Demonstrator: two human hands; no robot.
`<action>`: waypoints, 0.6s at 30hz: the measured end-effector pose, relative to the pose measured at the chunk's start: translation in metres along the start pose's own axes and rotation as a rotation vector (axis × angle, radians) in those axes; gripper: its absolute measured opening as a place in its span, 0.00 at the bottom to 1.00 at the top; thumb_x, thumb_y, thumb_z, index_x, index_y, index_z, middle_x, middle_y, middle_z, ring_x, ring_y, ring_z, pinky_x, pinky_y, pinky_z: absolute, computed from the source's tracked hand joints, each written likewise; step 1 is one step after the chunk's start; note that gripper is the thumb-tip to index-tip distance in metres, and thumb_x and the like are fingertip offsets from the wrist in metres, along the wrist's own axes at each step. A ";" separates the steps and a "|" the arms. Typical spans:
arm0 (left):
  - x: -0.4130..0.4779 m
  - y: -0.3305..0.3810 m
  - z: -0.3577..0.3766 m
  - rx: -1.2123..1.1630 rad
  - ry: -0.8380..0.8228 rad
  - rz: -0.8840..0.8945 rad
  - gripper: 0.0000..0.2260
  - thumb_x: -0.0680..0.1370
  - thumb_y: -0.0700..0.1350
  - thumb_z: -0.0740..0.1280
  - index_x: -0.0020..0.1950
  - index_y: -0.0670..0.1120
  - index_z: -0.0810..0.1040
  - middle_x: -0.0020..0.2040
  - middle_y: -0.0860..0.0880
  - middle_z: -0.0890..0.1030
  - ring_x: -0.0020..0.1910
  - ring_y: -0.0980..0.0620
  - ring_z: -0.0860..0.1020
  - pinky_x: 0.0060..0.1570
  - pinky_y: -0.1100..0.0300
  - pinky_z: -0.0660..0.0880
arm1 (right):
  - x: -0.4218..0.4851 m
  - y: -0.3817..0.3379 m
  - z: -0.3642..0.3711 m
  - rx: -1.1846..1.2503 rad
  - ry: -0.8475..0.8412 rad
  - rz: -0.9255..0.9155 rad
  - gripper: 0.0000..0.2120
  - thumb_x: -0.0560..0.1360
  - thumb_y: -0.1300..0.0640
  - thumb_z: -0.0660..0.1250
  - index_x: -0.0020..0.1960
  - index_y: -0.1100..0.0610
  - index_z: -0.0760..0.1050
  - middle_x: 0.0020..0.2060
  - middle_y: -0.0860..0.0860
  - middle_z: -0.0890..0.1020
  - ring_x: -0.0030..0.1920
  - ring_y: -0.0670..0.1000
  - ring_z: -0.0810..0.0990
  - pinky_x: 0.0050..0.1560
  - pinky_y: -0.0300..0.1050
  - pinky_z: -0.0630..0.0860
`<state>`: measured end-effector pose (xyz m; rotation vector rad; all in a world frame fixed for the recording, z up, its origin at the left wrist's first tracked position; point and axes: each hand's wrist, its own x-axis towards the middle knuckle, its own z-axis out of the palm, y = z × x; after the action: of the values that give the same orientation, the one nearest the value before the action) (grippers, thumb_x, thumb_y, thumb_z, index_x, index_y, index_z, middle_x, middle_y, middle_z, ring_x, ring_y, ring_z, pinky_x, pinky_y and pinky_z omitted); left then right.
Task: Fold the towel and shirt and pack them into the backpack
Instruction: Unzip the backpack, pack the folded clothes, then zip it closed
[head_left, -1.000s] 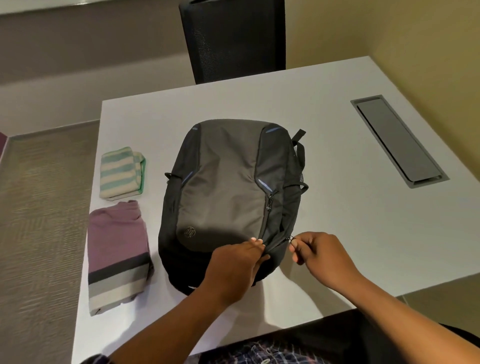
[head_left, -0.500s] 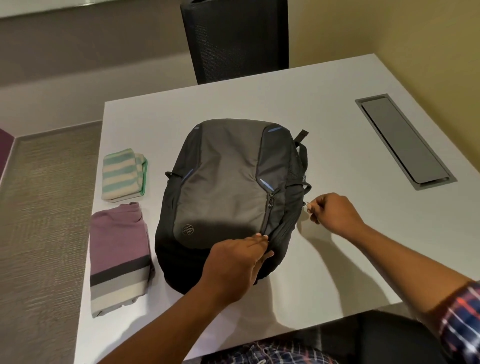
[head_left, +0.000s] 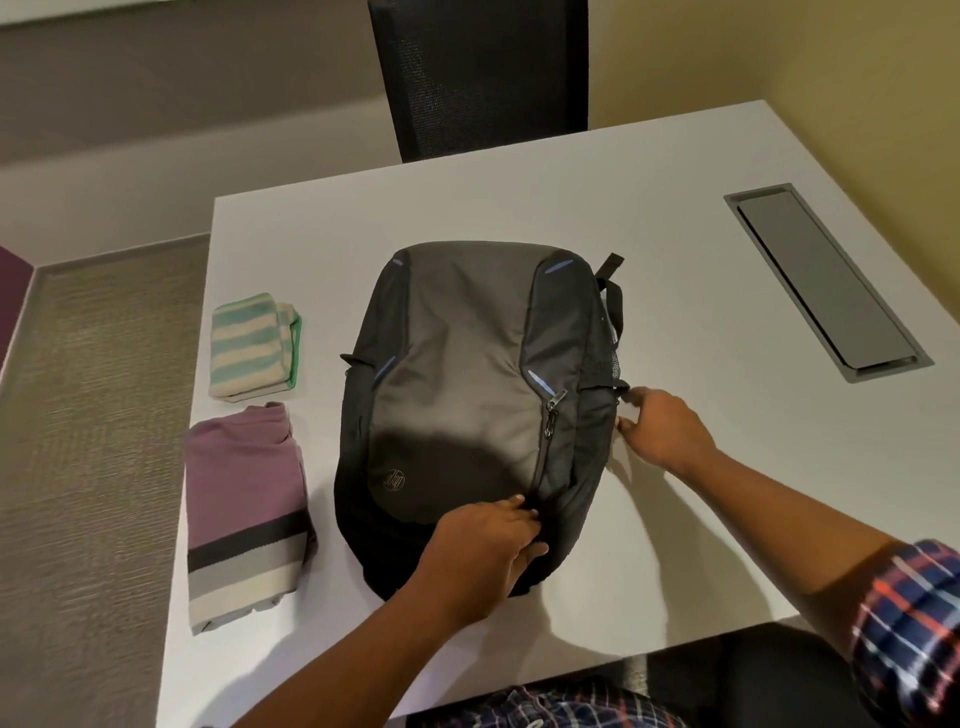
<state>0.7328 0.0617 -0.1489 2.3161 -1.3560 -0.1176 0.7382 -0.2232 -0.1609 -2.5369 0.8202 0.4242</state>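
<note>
A grey and black backpack (head_left: 467, 374) lies flat on the white table (head_left: 675, 260), front side up. My left hand (head_left: 483, 556) grips the fabric at its near right corner. My right hand (head_left: 662, 426) is pinched on the zipper pull at the backpack's right side, about halfway up. A folded green-and-cream striped towel (head_left: 252, 353) lies to the left of the backpack. Nearer to me lies a folded purple shirt (head_left: 244, 509) with black, grey and cream bands.
A black mesh chair (head_left: 483, 73) stands at the table's far side. A grey cable hatch (head_left: 826, 280) is set into the table at the right. The table's left edge runs just beside the towel and shirt, with carpet floor beyond it.
My right hand has drawn the zipper pull from the backpack's near right corner up along its right side. My left hand has kept its hold at the near corner.
</note>
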 end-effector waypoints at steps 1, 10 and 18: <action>-0.007 -0.002 0.005 0.006 -0.030 0.001 0.16 0.76 0.55 0.62 0.53 0.50 0.85 0.51 0.54 0.85 0.55 0.57 0.81 0.51 0.62 0.79 | -0.006 -0.002 0.003 0.048 0.032 -0.029 0.19 0.77 0.52 0.66 0.67 0.54 0.74 0.65 0.56 0.77 0.62 0.60 0.77 0.58 0.53 0.75; -0.061 -0.028 -0.002 -0.152 0.104 -0.282 0.15 0.79 0.55 0.61 0.59 0.51 0.82 0.64 0.55 0.79 0.66 0.58 0.74 0.64 0.61 0.71 | -0.082 -0.051 0.053 0.098 0.263 -0.296 0.21 0.76 0.48 0.67 0.67 0.53 0.74 0.71 0.52 0.72 0.68 0.55 0.73 0.65 0.52 0.72; -0.109 -0.085 -0.043 -0.204 0.520 -0.946 0.13 0.76 0.50 0.69 0.60 0.48 0.80 0.61 0.54 0.78 0.59 0.53 0.78 0.53 0.64 0.73 | -0.117 -0.112 0.100 -0.028 0.100 -0.542 0.30 0.79 0.41 0.60 0.76 0.53 0.62 0.78 0.52 0.61 0.78 0.54 0.58 0.76 0.53 0.61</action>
<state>0.7579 0.2039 -0.1629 2.3685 0.0462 0.0569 0.7008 -0.0363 -0.1641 -2.6816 0.1338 0.1318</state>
